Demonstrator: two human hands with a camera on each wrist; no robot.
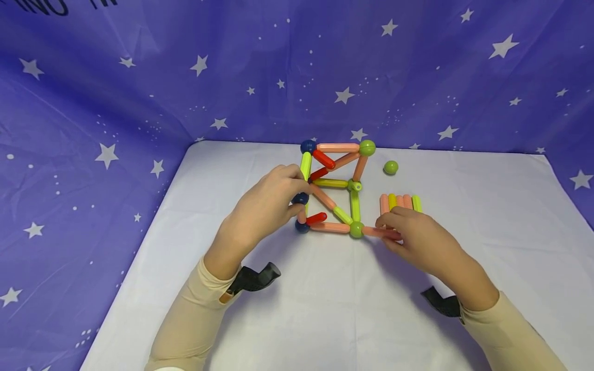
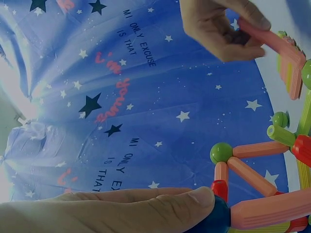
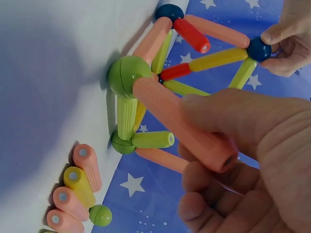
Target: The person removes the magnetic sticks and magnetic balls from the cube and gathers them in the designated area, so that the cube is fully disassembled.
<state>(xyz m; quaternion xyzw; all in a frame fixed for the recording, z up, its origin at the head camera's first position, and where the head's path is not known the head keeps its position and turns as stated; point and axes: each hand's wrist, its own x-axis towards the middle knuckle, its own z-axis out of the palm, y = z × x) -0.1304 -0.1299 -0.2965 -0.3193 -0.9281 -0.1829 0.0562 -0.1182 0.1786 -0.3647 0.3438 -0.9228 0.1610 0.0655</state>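
Note:
A frame of magnetic rods and balls (image 1: 355, 207) stands on the white tabletop, built from pink, yellow, green and red rods. My left hand (image 1: 262, 208) is at its left side, pinching a raised dark blue ball (image 3: 259, 49) between thumb and fingers. With thumb and fingers, my right hand (image 1: 422, 239) grips a pink rod (image 3: 182, 124). That rod's far end touches the green ball (image 3: 129, 76) at the frame's near right corner; its other end is free. A short red rod (image 3: 192, 35) sticks out from another dark blue ball (image 3: 169, 14), one end free.
Several loose pink, yellow and green rods (image 1: 400, 201) lie side by side just beyond my right hand. A loose green ball (image 1: 391, 167) sits farther back. Behind the white table (image 1: 315, 319) hangs a purple-blue cloth (image 1: 260, 56) with stars.

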